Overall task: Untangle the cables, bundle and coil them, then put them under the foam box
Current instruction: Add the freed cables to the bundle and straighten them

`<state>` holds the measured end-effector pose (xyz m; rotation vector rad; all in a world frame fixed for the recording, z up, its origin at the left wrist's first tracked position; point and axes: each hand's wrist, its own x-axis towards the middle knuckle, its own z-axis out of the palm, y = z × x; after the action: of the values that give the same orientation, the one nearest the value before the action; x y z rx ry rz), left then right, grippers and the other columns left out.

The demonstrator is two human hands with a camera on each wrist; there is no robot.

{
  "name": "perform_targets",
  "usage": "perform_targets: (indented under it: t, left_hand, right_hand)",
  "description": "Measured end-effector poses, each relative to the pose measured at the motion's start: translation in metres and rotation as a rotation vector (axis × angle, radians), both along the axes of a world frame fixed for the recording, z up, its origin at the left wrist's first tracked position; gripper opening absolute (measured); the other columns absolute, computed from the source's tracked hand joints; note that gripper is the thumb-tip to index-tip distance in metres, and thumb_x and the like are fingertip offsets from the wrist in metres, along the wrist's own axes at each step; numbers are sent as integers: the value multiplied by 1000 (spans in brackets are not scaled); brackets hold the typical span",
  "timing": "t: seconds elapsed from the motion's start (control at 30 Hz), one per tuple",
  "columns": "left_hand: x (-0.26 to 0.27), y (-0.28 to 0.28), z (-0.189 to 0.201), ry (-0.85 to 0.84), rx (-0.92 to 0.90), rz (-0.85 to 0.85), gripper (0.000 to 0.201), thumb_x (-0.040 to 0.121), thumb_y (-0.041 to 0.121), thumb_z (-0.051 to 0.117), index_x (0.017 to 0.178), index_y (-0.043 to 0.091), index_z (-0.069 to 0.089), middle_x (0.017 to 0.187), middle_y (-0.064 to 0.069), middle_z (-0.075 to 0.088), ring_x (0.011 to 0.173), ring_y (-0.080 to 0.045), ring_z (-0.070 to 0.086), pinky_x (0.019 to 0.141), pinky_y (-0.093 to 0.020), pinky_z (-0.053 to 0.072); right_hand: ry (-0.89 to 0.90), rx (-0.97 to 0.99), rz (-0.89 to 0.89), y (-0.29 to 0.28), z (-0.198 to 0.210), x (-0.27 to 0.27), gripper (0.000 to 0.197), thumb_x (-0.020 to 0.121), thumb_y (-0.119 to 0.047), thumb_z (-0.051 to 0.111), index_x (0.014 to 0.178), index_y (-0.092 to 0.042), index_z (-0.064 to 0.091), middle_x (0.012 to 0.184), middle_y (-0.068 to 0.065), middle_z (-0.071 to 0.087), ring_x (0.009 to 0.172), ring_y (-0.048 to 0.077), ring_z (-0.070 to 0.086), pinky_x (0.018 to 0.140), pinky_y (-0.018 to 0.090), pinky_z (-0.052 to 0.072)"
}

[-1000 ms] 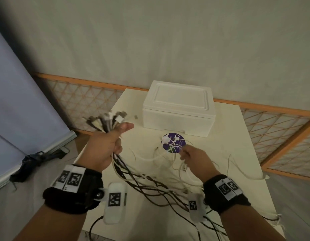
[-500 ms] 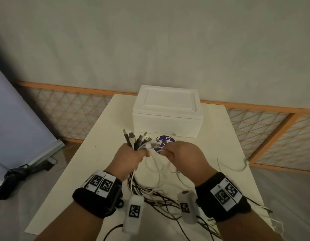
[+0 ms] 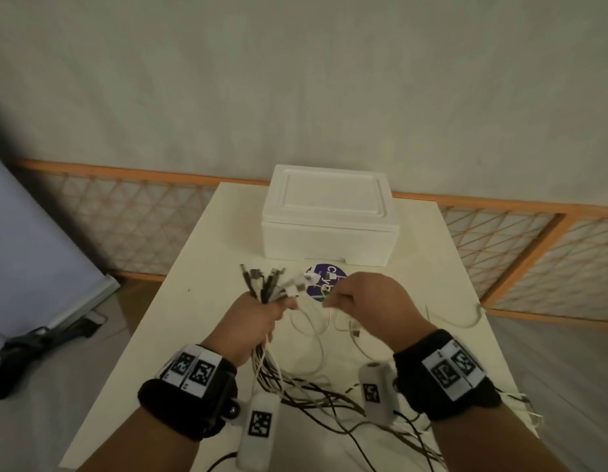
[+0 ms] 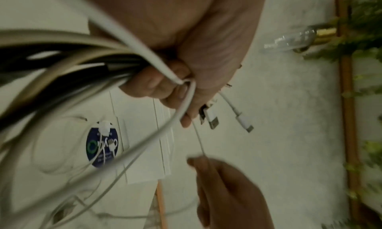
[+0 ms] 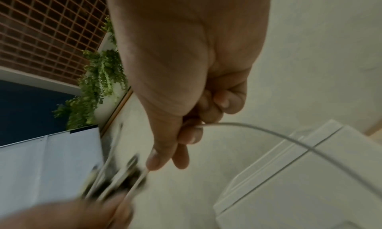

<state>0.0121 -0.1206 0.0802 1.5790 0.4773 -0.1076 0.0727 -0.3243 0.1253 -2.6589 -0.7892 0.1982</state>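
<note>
White and dark cables point(image 3: 267, 287) fanned from left hand point(image 3: 251, 321), plugs upward.

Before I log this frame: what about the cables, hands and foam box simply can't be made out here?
- Bundle of cable ends in the left hand: exact count unclear, head view, plugs overlap.
- Same bundle, right wrist view: motion blur.
- Thin white cable pinched by the right hand: its far end leaves the frame edge.
- Purple disc: print partly covered by plugs.
- Foam box: inside hidden by lid.

A purple round sticker point(image 3: 324, 281) lies on the cream table point(image 3: 180, 301), before a lattice screen point(image 3: 132, 226).
</note>
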Motion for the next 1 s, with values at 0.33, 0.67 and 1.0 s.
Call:
perform_targets:
  t: [0.33, 0.67, 1.0]
  left_hand:
    - [-12, 58, -27, 30, -76, 260, 19, 91, 21, 64, 85, 4, 72, 86, -7, 76, 61, -25, 46, 52, -26, 36]
    - [-19, 14, 16, -131, -108, -50, 13, 92, 16, 60, 89, 10, 71, 76, -7, 72, 39, -11, 31, 43, -23, 24]
    - [-37, 64, -6, -41, -319, 204, 23, 96, 25, 52, 102, 13, 70, 84, -13, 73, 33, -7, 25, 36, -19, 26]
  right_hand:
    - [-126, -64, -496, -99, -26, 22, 52, 91, -50, 51, 59, -9, 49, 52, 3, 50, 51, 17, 47, 47, 28, 31]
    - [-37, 164, 191, 40, -20, -26, 57, 85, -40, 65, 135, -24, 46, 131, -5, 55, 118, 11, 50, 100, 18, 32]
    - [-17, 225, -504, -83, -8, 7, 48, 85, -58, 54, 61, -17, 63, 64, -1, 62, 64, 10, 58, 65, 27, 45]
